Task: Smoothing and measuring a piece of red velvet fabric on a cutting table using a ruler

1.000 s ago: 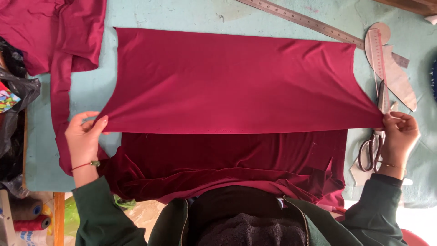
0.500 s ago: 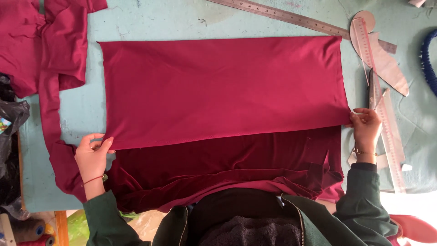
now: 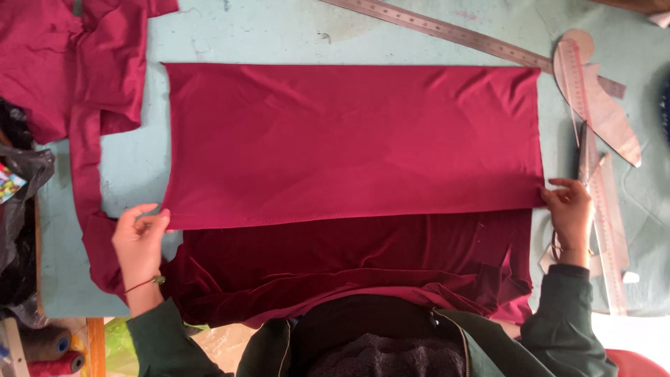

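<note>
Both hands pinching crimson fabric panel [image 3: 352,143] corners, pale blue table [image 3: 279,31]

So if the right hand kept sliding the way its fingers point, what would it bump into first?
The right hand points left, already pinching the edge of the flat maroon cloth panel. Going on, it would likely just slide over that cloth.

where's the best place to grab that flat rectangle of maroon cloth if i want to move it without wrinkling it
Probably its two near corners, from the near edge. The maroon cloth lies flat, and the left hand and right hand already pinch there.
</note>
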